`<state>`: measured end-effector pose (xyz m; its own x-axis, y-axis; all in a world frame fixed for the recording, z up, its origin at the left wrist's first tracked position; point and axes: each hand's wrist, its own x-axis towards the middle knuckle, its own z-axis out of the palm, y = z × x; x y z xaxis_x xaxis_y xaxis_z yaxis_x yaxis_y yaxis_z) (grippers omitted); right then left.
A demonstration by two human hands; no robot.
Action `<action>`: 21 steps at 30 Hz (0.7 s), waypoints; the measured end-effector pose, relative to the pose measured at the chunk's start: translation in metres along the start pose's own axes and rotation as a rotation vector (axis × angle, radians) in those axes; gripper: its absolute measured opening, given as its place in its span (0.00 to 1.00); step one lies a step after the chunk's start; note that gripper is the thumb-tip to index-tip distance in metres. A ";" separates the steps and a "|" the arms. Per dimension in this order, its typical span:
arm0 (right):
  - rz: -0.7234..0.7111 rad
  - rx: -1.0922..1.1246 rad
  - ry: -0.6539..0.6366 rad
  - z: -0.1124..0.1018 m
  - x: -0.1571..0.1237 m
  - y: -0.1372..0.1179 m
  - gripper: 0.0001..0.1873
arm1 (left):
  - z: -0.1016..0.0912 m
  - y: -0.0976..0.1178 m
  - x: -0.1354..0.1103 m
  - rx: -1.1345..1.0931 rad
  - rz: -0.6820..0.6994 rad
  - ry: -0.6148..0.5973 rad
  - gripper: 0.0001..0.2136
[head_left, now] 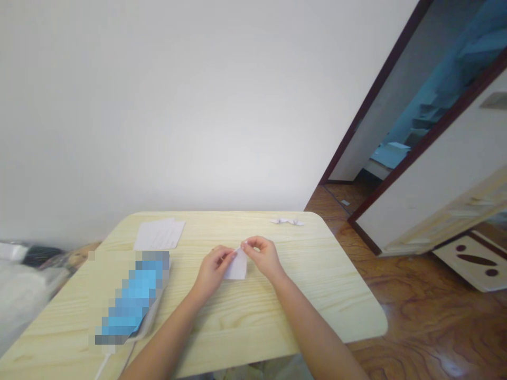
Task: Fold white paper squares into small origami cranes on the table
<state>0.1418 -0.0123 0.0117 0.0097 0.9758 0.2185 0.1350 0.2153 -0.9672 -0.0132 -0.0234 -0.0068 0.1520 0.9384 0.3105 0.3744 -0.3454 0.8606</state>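
At the lower right edge of the frame we see a cream cabinet-like box [467,261] on the brown wood-look floor [415,322], its front marked with two dark round spots and a long dark oval; what it holds is hidden from us. Above it, in the upper right, a dark reddish door frame [376,89] borders a dim opening with bluish, stacked shapes too unclear to name. A plain white wall [198,105] fills the upper left and centre.

Across the lower half stretches a pale wood-grain table [348,303] with rounded corners. Near its far left corner lie white sheets [158,235], overlapping, with faint lines on them. Near its far right corner sit two small folded white paper pieces [283,221], side by side. At lower left a blurred-out blue object [134,295] takes up much of the tabletop, close to our left forearm, and a white cable [103,365] runs from it toward the bottom edge. Pale, crumpled material [19,285] shows beyond the table at far left.

Just below the centre of the frame, a small white paper [236,269] is between our hands. Our left hand [216,264] is nearly closed, pinching its upper left edge between thumb and fingers; our right hand [264,256] pinches its top corner, fingers curled. The paper's lower part extends toward us over the tabletop; we cannot tell whether it touches.
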 end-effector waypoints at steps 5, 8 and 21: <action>0.001 -0.014 0.006 -0.001 0.000 0.001 0.09 | 0.000 -0.001 0.000 0.014 -0.002 -0.010 0.10; 0.000 -0.012 0.007 -0.002 0.001 0.001 0.10 | 0.000 -0.001 0.000 0.019 -0.004 -0.007 0.10; 0.024 0.111 -0.037 -0.003 0.002 0.005 0.10 | -0.001 -0.006 0.000 0.043 0.029 -0.010 0.10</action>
<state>0.1450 -0.0093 0.0080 -0.0253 0.9811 0.1920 0.0244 0.1926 -0.9810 -0.0162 -0.0218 -0.0116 0.1726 0.9278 0.3308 0.4086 -0.3730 0.8330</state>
